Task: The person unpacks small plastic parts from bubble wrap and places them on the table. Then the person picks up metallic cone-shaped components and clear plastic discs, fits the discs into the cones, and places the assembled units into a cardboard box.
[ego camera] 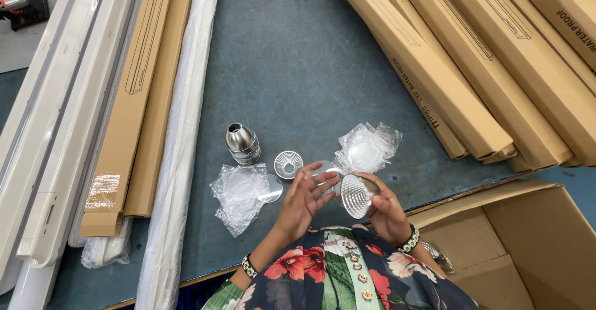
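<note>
The right hand (388, 214) is closed around a faceted silver reflector cup (358, 195), wide mouth tilted up and toward the left, held just above the near edge of the blue-grey table (292, 68). The left hand (307, 198) is open, fingers spread and slightly curled, palm facing the cup; its fingertips touch a thin clear round disc (326, 169) just beside the cup's rim, though whether the disc is actually pinched cannot be told. In my judgement the disc is best handled by its edge only, kept square to the cup's mouth, with the right hand steady and gripping the outer wall so the mirrored facets stay unmarked. Both wrists are bent inward, forearms converging close to the body. On the table just beyond the hands lie a second reflector cup (288, 164), a stack of polished metal cups (242, 143), and crumpled clear plastic bags (239, 192). An open cardboard box (528, 254) sits at near right.
</note>
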